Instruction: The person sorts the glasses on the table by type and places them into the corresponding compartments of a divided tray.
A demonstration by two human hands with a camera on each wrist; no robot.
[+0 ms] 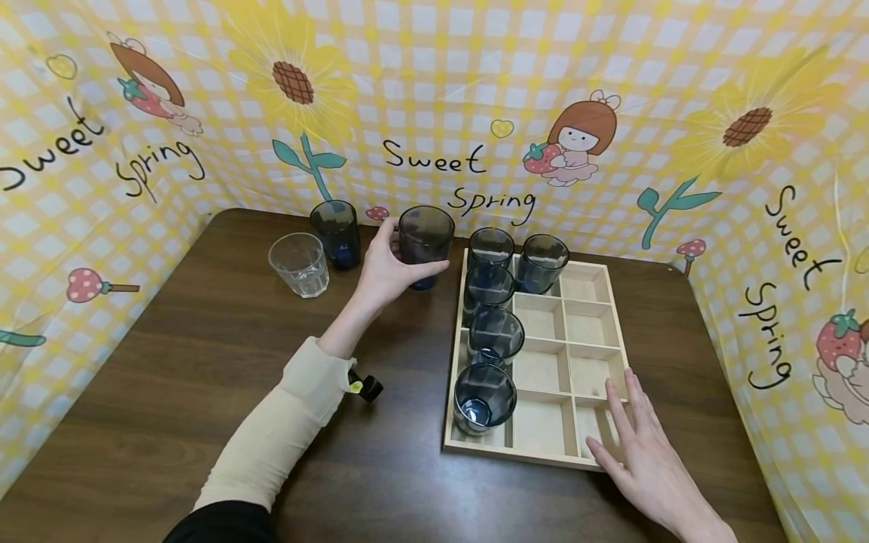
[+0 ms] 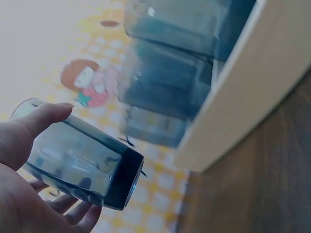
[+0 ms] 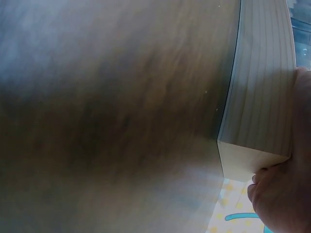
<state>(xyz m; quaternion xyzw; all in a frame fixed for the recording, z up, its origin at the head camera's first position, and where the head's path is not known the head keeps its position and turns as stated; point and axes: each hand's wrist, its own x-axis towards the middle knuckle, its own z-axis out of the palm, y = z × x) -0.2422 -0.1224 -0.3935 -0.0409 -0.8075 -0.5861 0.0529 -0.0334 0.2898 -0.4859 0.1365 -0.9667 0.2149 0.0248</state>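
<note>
In the head view my left hand grips a smoky blue drinking glass between thumb and fingers, left of the wooden divided tray. The left wrist view shows this glass clear of the tray, its thick dark base pointing away from the palm. Several matching glasses stand in the tray: a column along its left side, the nearest one at the front, plus another glass in the back middle compartment. My right hand rests at the tray's front right corner, fingers extended along the right edge.
A clear glass and one more smoky blue glass stand at the back left of the brown table. Checked cloth with printed flowers and figures rises around the back and sides.
</note>
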